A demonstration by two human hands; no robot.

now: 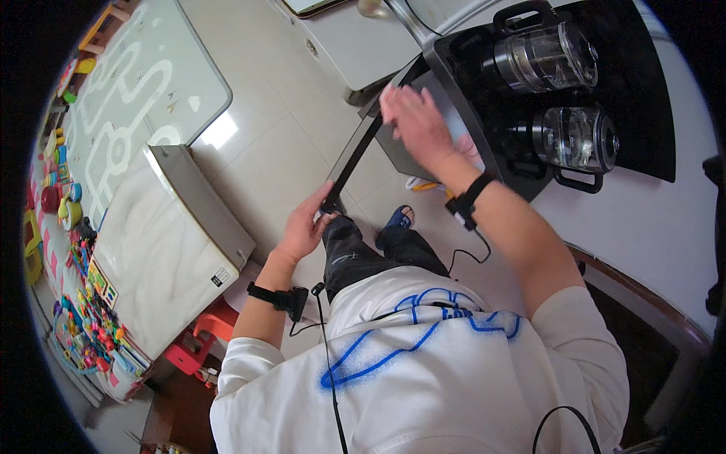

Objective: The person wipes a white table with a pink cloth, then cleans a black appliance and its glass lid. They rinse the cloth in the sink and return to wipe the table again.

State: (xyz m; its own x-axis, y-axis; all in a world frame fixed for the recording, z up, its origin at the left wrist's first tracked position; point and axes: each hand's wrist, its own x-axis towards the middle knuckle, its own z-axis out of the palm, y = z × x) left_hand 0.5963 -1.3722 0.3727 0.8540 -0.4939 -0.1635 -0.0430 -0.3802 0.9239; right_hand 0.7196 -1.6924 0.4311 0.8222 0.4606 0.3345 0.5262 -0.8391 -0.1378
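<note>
My left hand (303, 227) holds the outer end of a dark-edged glass door panel (354, 153), its thumb and fingers on either side of the edge. The panel slants away from a black appliance cabinet (482, 113). Blurred by motion, my right hand (417, 122) is at the panel's far end, beside the cabinet's front; whether it holds anything is unclear. On the cabinet's black top, two lidded glass kettles with black handles, an upper one (547, 59) and a lower one (578, 139), stand to the right of my right hand.
A white cabinet (363, 45) stands beyond the panel. At the left are a marble-patterned top (164, 244), a grey play table (204, 85) with road markings, many toys and a red plastic stool (190, 352). A black cable (473, 255) hangs from my right wristband.
</note>
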